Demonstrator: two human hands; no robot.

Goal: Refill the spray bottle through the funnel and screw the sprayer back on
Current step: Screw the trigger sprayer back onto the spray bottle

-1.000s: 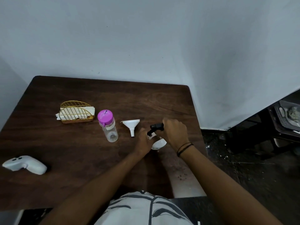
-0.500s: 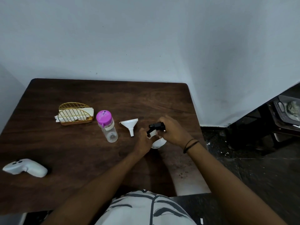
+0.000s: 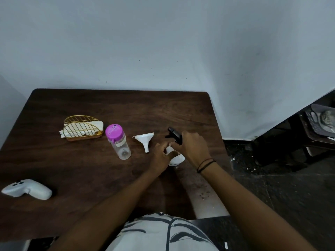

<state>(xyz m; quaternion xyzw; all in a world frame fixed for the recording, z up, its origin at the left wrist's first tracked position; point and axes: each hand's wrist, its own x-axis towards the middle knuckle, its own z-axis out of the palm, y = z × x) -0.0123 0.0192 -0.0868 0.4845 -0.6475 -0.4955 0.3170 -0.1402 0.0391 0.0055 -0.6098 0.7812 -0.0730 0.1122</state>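
My right hand (image 3: pixel 193 147) has its fingers curled round the black sprayer (image 3: pixel 174 135), nozzle pointing toward the tabletop's (image 3: pixel 90 169) far-left corner. My left hand (image 3: pixel 160 156) grips the white spray bottle (image 3: pixel 176 159), mostly hidden beneath both hands, near the right edge. The funnel (image 3: pixel 145 140) lies just left, spout toward me.

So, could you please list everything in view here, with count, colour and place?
Table: one, dark brown wood, against the wall.
Napkin holder: one, gold wire, white napkins inside, far left.
Water bottle: one, clear, pink lid, centre.
Funnel: one, white, on its side beside the water bottle.
Spray bottle: one, white, between the hands.
Sprayer: one, black, atop the spray bottle.
Controller: one, white, near left.
Left hand: grips the spray bottle.
Right hand: grips the sprayer; black wristbands.
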